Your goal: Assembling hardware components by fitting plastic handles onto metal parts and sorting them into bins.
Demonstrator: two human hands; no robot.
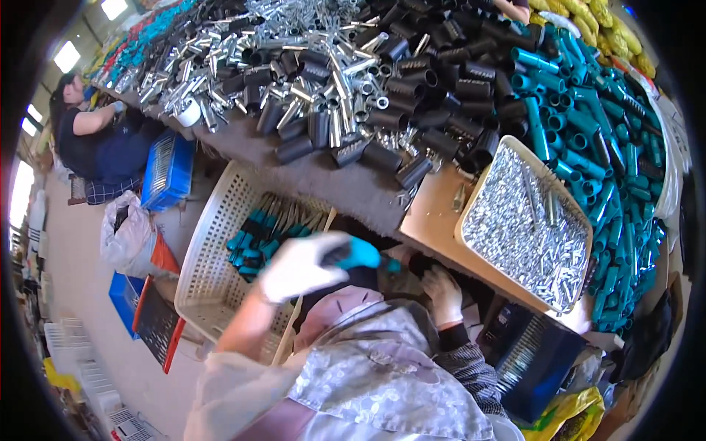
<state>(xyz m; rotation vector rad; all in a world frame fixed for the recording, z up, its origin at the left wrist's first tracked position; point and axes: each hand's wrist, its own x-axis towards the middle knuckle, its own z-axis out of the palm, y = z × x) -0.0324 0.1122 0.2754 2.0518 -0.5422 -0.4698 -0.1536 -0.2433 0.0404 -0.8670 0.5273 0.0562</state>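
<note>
My left hand (305, 268), in a white glove and smeared by motion, is closed around a teal-and-black handle (360, 254) in front of my lap. The rest of that piece is blurred. Beside it on the left, a white plastic basket (197, 283) holds several teal-and-black handled tools (257, 235) with thin metal shafts. My right hand (441, 294), also gloved, sits below the table's front edge with its fingers curled. Whatever it grips there is dark and hidden in shadow.
Heaps of metal sockets (338, 81), black tubes (471, 88) and teal tubes (588, 140) cover the table. A tray of small metal parts (465, 234) lies at its right front. A dark blue crate (540, 389) stands right. Another person (95, 132) sits far left by a blue crate (151, 173).
</note>
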